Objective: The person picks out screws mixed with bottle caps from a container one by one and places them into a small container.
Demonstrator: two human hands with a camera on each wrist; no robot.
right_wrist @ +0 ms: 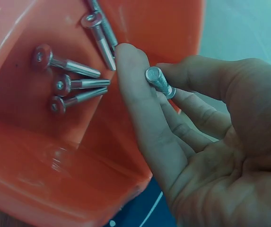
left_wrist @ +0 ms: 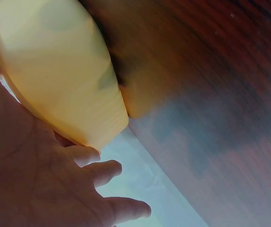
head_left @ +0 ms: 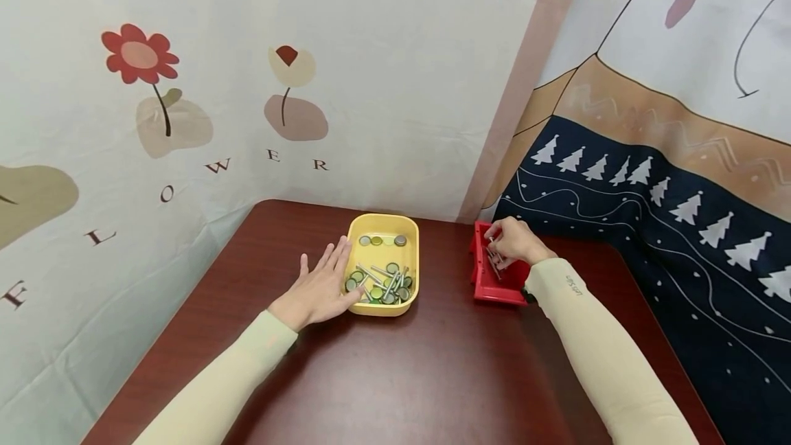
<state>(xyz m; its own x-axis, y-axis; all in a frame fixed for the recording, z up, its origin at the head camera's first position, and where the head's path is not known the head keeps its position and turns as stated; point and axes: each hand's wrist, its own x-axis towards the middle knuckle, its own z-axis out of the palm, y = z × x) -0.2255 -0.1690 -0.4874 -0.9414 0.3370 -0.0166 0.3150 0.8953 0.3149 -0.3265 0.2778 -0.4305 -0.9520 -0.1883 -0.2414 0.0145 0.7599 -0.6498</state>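
Note:
My left hand (head_left: 316, 292) lies along the left side of a yellow tray (head_left: 415, 259), its fingers straight and spread. In the left wrist view those fingers (left_wrist: 107, 172) extend beside the tray's outer wall (left_wrist: 59, 71). The tray contains several bolts (head_left: 391, 285) mixed with round green and grey caps (head_left: 400, 240). Over a red bin (head_left: 503, 294), my right hand (head_left: 518, 242) pinches a silver bolt (right_wrist: 158, 80) between thumb and index finger. Several flat-headed bolts (right_wrist: 76, 67) lie inside the red bin below the fingers.
Both containers stand on a dark reddish-brown table (head_left: 395, 376), the red bin to the right of the tray. A pale printed curtain (head_left: 395, 88) hangs behind, and a dark blue one with white trees (head_left: 618, 225) hangs on the right.

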